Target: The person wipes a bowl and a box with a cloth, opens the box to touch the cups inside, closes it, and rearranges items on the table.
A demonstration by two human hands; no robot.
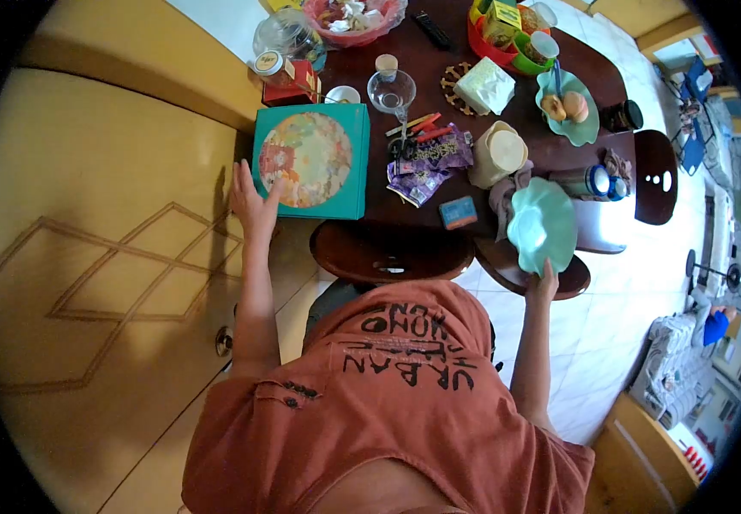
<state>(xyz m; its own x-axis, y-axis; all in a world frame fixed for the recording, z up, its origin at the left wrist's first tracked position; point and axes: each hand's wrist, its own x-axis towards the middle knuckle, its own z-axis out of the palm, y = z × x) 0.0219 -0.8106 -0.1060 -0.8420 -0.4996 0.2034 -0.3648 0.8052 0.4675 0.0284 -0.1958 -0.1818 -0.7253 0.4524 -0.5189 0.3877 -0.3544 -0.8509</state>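
Note:
My left hand [256,204] rests at the near left corner of a flat teal box [353,171] with a round floral picture on its lid. Its fingers are stretched along the box's side, and the thumb lies over the lid. In my right hand [543,281] is a mint-green scalloped bowl [542,224], gripped by its near rim. The bowl is tilted by the table's front edge, beside a bunched brown cloth [504,201]. The fingers under the bowl are partly hidden.
On the dark table [379,206] lie purple snack packets [439,154], a small blue box [458,213], a beige container [499,156] and a glass pitcher [392,90]. A fruit bowl [589,128] stands farther back. Stools [388,253] sit at the near edge. One person [717,325] is far right.

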